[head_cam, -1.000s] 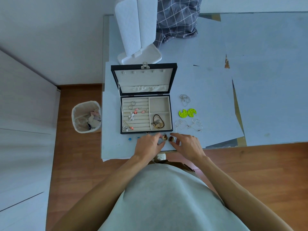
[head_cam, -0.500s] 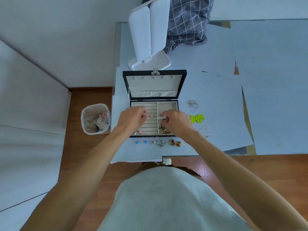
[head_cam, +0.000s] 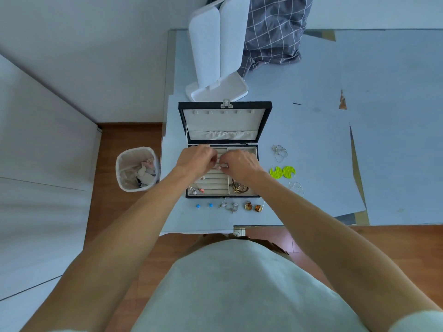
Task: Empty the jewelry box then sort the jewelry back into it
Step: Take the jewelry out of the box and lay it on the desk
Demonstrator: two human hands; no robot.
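Note:
The black jewelry box (head_cam: 263, 121) stands open on the table, lid upright. Both hands are over its ring rolls. My left hand (head_cam: 195, 159) has its fingers curled down onto the rolls, and they hide what it touches. My right hand (head_cam: 241, 164) pinches a small pink earring (head_cam: 219, 167) at its fingertips. A gold bracelet (head_cam: 239, 188) lies in the front right compartment, and small earrings (head_cam: 196, 190) sit at the tray's front left. In front of the box lie blue studs (head_cam: 203, 205), silver earrings (head_cam: 227, 207) and amber earrings (head_cam: 253, 207).
Right of the box lie silver hoops (head_cam: 279, 150), two green earrings (head_cam: 282, 172) and more silver hoops (head_cam: 296, 186). A white stand (head_cam: 217, 51) and checked cloth (head_cam: 273, 27) are behind the box. A waste bin (head_cam: 137, 168) stands on the floor, left of the table edge.
Both hands left the jewelry in front of the box and moved up into the tray, coming together over the ring rolls. The amber earrings now lie free on the table.

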